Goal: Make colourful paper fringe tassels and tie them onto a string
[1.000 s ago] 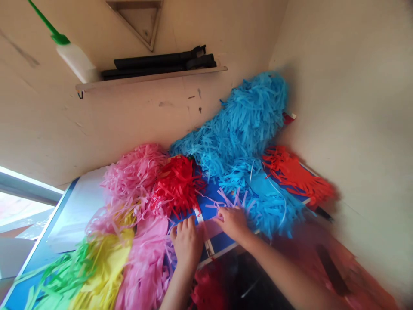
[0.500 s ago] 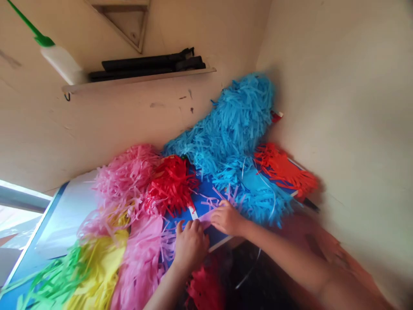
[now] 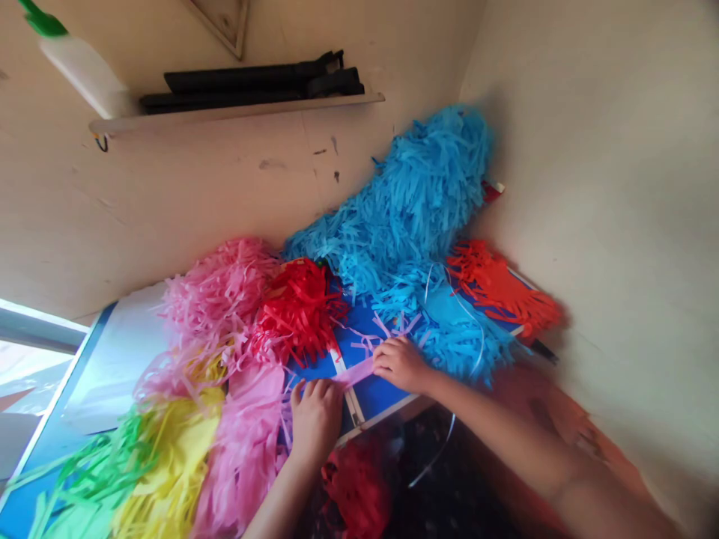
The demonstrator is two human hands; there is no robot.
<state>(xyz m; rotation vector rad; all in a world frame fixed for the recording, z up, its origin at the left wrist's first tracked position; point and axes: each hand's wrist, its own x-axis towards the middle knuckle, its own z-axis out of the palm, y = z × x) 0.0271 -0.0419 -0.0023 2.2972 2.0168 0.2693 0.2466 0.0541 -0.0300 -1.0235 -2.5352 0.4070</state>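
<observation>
A strip of purple fringed paper (image 3: pixel 358 371) stretches between my two hands, low over the blue table (image 3: pixel 379 395). My left hand (image 3: pixel 317 412) has its curled fingers on the strip's left end. The right end is pinched in my right hand (image 3: pixel 400 364), and loose purple fringes stick out beyond its fingers. Pink fringed paper (image 3: pixel 247 442) lies just left of my left hand. A red fringed bunch (image 3: pixel 297 311) sits behind the hands, and a big blue fringed heap (image 3: pixel 419 202) rises behind them against the wall.
Yellow (image 3: pixel 174 457) and green fringed paper (image 3: pixel 95 471) lie at the front left. Orange-red fringed paper (image 3: pixel 502 288) is at the right. Above, a wall shelf (image 3: pixel 241 114) holds black objects and a white bottle (image 3: pixel 84 71). Red fringed paper (image 3: pixel 359 486) hangs below the table edge.
My left hand has moved left, away from my right hand, and more of the purple strip shows between them. The view has tilted slightly downward.
</observation>
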